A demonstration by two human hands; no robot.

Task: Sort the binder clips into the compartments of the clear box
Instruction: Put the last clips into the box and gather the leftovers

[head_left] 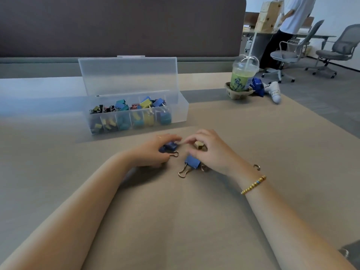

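At the left, set back on the tan paper-covered table, stands the clear plastic compartment box with its hinged lid upright; blue, teal, yellow and dark binder clips fill its divided sections, while the rightmost section looks bare. Nearer the person, the left forearm stretches forward and inward, and the left hand lies low on the paper with fingers curled over a dark blue binder clip, whose wire handle pokes out below. Just right of it, a lighter blue binder clip with gold wire handles lies loose on the table between the hands. The right hand, a gold beaded bracelet on its wrist, pinches a small gold-yellow binder clip with curled fingertips. Far right stands a domed cup of green drink.
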